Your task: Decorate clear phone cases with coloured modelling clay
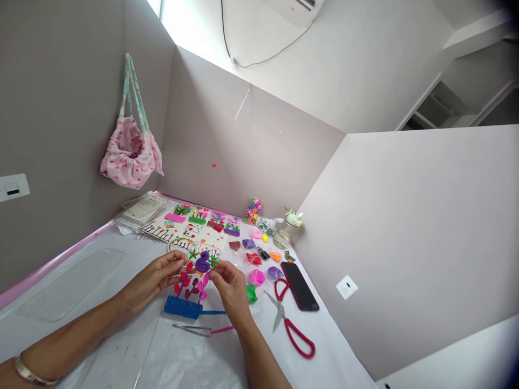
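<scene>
Between my two hands is a clear panel decorated with clay shapes [194,286]: red and pink leaves on purple stems, a purple spiral figure, green flowers and a ridged blue block at its lower end. My left hand [168,270] pinches its upper left edge. At the upper right edge, the fingers of my right hand [231,283] are closed on it, near a pink petal. A thin blue stick [213,312] runs from the blue block toward my right wrist. Just below lie metal tweezers [192,329] and a thin pink tool [222,330].
Red-handled scissors [280,312] lie open beside a dark phone [300,286] on the right. Several bagged clay lumps [256,277] sit behind them, near a glass jar [286,235]. Decorated pieces [217,217] line the back. A clear sheet [73,283] lies left.
</scene>
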A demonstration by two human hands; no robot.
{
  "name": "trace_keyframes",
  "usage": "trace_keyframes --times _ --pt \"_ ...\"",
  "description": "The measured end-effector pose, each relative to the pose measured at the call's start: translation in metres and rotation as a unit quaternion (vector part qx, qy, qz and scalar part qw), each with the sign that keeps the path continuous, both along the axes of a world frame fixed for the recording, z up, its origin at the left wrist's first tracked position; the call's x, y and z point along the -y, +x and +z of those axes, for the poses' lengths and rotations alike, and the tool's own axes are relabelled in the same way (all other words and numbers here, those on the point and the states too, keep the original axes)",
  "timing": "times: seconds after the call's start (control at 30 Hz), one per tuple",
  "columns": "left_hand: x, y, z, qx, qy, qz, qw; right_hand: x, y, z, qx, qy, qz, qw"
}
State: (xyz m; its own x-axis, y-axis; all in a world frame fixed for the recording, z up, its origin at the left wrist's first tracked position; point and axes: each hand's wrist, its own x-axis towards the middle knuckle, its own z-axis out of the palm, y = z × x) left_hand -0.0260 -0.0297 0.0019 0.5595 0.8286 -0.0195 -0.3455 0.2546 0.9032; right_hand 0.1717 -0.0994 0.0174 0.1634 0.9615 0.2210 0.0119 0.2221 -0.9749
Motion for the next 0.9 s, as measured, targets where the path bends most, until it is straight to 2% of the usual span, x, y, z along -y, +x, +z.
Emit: trace_keyframes --times 0.3,0.77,0.9 --pt "0.0040 0.0000 0.0079 0.008 0.002 -0.009 1.000 0.0003 0.0023 0.0040 -0.037 -0.018 0.002 0.999" --pt "0.0018 -0.0009 0.0059 0.011 0.006 -0.016 1.000 -0.0008 0.0078 0.0016 -0.033 -0.022 -0.018 0.999" --pt "0.0016 -0.0016 0.0055 0.016 0.005 -0.007 1.000 0.0007 0.0083 0.0028 -0.028 -0.031 0.007 0.999"
